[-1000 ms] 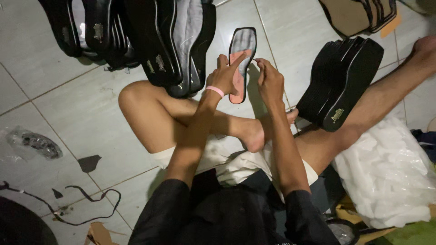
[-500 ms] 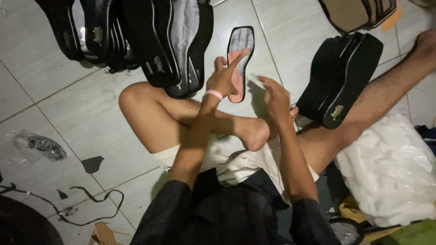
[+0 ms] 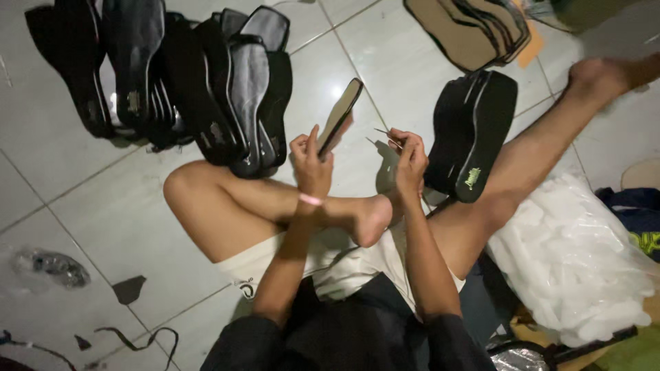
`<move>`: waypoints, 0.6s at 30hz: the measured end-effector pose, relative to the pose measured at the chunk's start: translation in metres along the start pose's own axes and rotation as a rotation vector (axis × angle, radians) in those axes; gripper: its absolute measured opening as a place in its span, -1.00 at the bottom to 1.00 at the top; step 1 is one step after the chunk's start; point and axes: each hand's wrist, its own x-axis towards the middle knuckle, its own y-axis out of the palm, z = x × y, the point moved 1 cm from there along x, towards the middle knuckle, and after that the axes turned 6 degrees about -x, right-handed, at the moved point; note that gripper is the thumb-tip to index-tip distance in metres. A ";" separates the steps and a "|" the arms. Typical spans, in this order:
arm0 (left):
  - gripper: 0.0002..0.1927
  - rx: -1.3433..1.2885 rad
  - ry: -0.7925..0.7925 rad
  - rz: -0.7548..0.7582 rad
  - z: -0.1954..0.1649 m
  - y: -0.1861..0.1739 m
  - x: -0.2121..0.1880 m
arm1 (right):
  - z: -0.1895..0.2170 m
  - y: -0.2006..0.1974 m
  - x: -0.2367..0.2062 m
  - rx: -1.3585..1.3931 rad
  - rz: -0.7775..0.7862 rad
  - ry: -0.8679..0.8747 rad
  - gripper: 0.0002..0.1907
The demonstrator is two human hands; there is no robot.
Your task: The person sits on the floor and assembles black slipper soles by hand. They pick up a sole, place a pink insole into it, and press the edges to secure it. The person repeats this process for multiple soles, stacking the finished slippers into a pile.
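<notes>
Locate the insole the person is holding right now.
In the head view the insole is just left of centre, raised edge-on in the left hand, with the right hand beside it and the black sole pile to its left.

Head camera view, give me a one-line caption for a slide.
Seated on floor tiles, left hand holds an insole, right hand pinches thin pins.

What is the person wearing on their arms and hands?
Both hands are bare, with no gloves. The left hand has a thin pink band round its wrist. The right hand has nothing on its wrist. Dark sleeves cover the upper arms; the forearms are bare.
</notes>
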 end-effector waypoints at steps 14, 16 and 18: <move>-0.72 0.417 0.112 -0.454 0.013 -0.190 0.104 | 0.087 -0.084 0.234 -0.949 0.090 -0.305 0.13; -0.69 0.066 -0.176 -0.473 0.002 -0.194 0.094 | 0.076 -0.079 0.293 -1.147 0.247 -0.067 0.43; -0.68 -0.046 -0.278 -0.426 -0.010 -0.193 0.068 | 0.061 -0.068 0.329 -1.300 0.401 0.173 0.67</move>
